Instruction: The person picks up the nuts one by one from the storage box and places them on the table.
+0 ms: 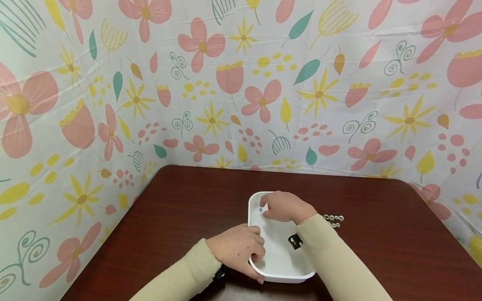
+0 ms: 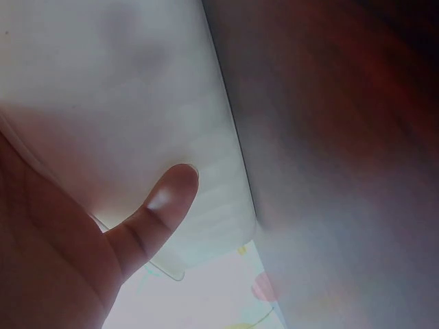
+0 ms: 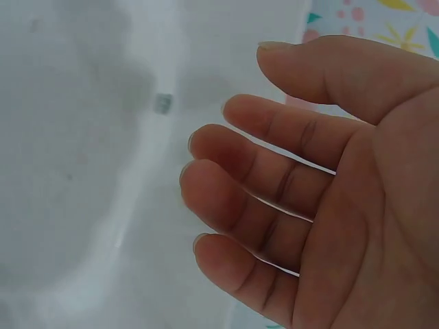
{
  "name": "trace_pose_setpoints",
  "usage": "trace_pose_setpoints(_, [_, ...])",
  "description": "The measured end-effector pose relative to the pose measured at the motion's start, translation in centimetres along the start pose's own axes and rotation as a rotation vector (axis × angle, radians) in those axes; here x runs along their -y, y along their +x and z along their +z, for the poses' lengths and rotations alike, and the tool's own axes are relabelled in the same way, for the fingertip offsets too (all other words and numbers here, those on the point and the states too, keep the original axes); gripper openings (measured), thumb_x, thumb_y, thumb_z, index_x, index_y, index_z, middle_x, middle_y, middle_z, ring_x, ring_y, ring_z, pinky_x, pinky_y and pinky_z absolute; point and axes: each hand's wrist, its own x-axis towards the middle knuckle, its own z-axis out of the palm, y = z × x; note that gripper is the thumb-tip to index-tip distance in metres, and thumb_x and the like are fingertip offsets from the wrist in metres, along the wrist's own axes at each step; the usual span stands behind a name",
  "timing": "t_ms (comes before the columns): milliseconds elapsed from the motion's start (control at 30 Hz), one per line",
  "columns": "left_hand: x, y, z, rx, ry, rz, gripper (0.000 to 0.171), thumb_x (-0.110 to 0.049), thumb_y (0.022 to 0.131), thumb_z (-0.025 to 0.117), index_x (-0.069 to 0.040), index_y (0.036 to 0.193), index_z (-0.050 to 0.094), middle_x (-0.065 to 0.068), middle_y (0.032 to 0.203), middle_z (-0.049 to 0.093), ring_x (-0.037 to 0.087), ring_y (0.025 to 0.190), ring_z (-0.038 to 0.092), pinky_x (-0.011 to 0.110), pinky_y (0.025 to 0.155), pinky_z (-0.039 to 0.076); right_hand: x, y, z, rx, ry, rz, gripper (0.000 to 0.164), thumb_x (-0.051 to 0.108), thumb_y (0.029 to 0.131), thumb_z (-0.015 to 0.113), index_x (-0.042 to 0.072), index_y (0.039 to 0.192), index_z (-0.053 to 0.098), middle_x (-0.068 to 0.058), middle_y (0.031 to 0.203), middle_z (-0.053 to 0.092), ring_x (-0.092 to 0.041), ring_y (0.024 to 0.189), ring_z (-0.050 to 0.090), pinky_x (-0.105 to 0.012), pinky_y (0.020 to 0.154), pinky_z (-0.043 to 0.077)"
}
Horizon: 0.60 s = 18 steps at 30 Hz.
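A white rectangular tray [image 1: 278,251] stands on the table. My left hand [image 1: 239,249] grips its near left rim, fingers curled over into the tray. In the left wrist view the thumb [image 2: 171,195] lies against the tray's outer wall. Over the far part of the tray is my right hand [image 1: 284,207], fingers spread and loosely bent, with nothing between them. A small metal nut [image 1: 260,210] lies inside the tray near its far left corner, just by the right fingertips. The right wrist view shows the nut [image 3: 163,103] blurred, apart from the fingers.
Several small metal nuts [image 1: 332,218] lie in rows on the dark brown table [image 1: 188,200], right of the tray and partly hidden by the right forearm. A flower-patterned cloth [image 1: 241,83] hangs behind the table and along its left side.
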Motion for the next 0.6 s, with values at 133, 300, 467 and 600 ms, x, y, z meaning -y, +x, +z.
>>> trace_pose_setpoints(133, [0.0,0.0,0.0,-0.004,-0.002,0.004,0.049,-0.079,0.066,0.054,-0.033,0.057,0.042,-0.023,0.064,0.033,0.001,0.072,0.031,0.02,0.064,0.03,-0.2,0.7,0.8,0.024,-0.014,-0.006,0.03,0.031,0.086,0.062,0.021,0.114,0.066,0.009,0.096,0.065,-0.008,0.077,0.054,-0.033,0.075,0.045])
trace_pose_setpoints(300, [0.0,0.0,0.0,-0.002,-0.011,0.006,0.049,-0.079,0.067,0.054,-0.033,0.057,0.042,-0.022,0.064,0.033,0.001,0.072,0.031,0.02,0.063,0.029,-0.3,1.2,1.6,0.033,-0.022,-0.017,0.028,0.025,0.085,0.06,0.023,0.113,0.065,0.006,0.105,0.064,-0.011,0.082,0.052,-0.034,0.075,0.043])
trace_pose_setpoints(467, [0.0,0.0,-0.1,0.001,-0.013,-0.001,0.05,-0.08,0.067,0.054,-0.032,0.057,0.042,-0.022,0.064,0.033,0.001,0.071,0.031,0.02,0.062,0.029,-0.3,1.3,1.9,0.017,-0.035,-0.02,0.022,0.021,0.085,0.059,0.023,0.106,0.065,0.006,0.098,0.063,-0.014,0.077,0.051,-0.034,0.07,0.041])
trace_pose_setpoints(600, [-0.1,0.0,-0.1,0.001,-0.006,-0.001,0.05,-0.079,0.066,0.054,-0.032,0.057,0.041,-0.022,0.065,0.033,0.001,0.072,0.031,0.02,0.063,0.029,-0.4,1.4,2.2,0.004,-0.041,-0.035,0.017,0.02,0.086,0.058,0.023,0.102,0.065,0.006,0.095,0.063,-0.013,0.075,0.051,-0.033,0.069,0.041])
